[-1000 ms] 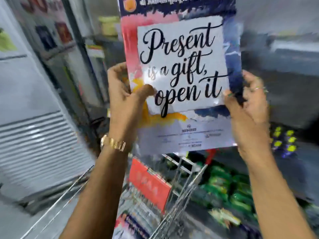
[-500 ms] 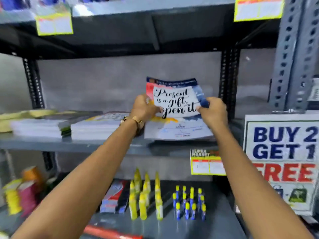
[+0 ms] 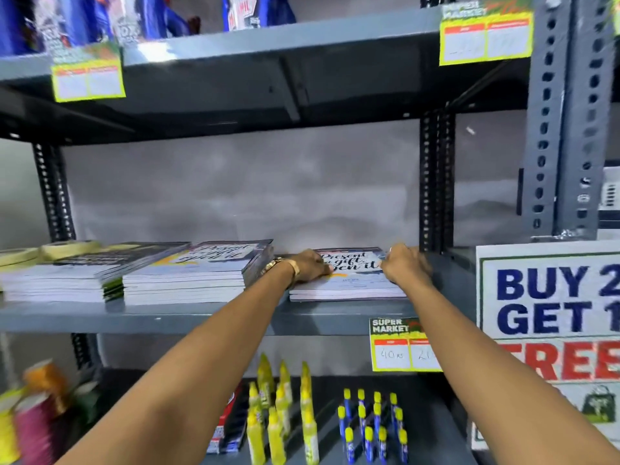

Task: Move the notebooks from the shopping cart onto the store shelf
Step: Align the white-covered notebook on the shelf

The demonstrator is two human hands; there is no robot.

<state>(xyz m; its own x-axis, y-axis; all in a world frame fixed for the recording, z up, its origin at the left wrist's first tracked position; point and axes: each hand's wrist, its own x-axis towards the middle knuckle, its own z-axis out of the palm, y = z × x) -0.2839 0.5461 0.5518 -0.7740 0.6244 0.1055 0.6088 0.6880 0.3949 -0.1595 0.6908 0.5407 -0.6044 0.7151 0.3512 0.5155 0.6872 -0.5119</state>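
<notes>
Grey shelf (image 3: 201, 318): both hands (image 3: 312, 265) grasp the notebook's (image 3: 349, 280) side edges.

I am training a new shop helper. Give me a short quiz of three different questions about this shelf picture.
1. True or false: the notebook with the script cover lies flat on the grey metal shelf.
2. Which hand wears the gold bracelet: A left, B right?
3. Fill in: the yellow glue bottles stand on the shelf ____ the notebooks.

Key: 1 true. 2 A, the left hand, not the right hand. 3 below.
</notes>
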